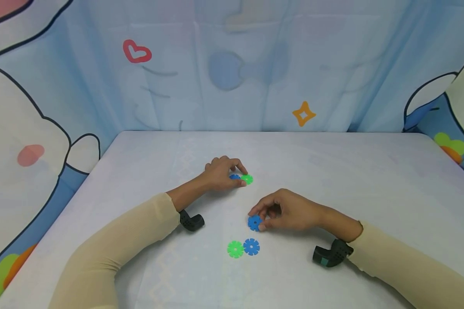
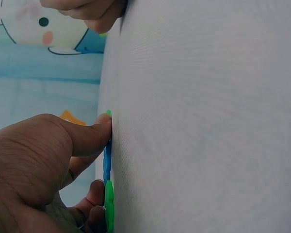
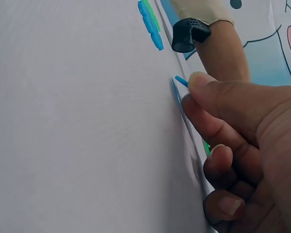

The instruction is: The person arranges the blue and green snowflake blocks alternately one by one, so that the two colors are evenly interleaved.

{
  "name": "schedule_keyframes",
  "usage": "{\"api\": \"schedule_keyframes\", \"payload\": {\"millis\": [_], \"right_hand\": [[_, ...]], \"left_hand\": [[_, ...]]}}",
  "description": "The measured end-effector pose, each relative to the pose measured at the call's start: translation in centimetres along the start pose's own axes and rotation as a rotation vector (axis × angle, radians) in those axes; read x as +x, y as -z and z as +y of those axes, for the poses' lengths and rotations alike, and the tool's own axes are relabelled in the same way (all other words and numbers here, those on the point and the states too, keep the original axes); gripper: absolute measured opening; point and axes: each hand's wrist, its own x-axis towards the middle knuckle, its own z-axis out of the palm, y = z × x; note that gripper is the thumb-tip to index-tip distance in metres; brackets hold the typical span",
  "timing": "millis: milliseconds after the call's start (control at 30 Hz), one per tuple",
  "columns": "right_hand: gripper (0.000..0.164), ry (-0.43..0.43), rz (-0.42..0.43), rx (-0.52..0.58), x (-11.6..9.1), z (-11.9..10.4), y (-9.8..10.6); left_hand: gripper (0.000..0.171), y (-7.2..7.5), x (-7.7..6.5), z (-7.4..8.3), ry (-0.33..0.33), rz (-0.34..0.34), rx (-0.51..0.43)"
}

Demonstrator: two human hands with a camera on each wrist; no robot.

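Pinching a blue disc (image 1: pixel 251 224) by its edge, the right hand (image 1: pixel 289 210) bends over the pale counter (image 1: pixel 332 167). Farther out, the left hand (image 1: pixel 222 175) holds a green disc (image 1: pixel 249 180) between thumb and finger, a second blue disc (image 1: pixel 234 176) beside it. Closer in, another green disc (image 1: pixel 232 251) and a third blue disc (image 1: pixel 254 249) lie side by side.
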Motion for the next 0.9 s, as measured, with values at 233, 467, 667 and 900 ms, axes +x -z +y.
{"api": "schedule_keyframes", "payload": {"millis": [233,467,667,900], "right_hand": [[0.028,-0.067,0.085,0.015,0.2,0.3,0.5],[0.029,-0.148,0.196,-0.019,1.0,0.9,1.8],[0.029,-0.213,0.281,-0.097,2.3,2.4,3.5],[0.029,-0.269,0.296,-0.136,3.7,4.1,4.8]], "left_hand": [[0.030,0.1,0.1,0.0,-0.007,-0.010,-0.005],[0.030,0.1,0.1,0.0,0.007,-0.010,0.001],[0.029,0.0,0.1,-0.1,0.011,-0.004,-0.004],[0.029,0.0,0.2,-0.1,0.005,-0.007,-0.014]]}}
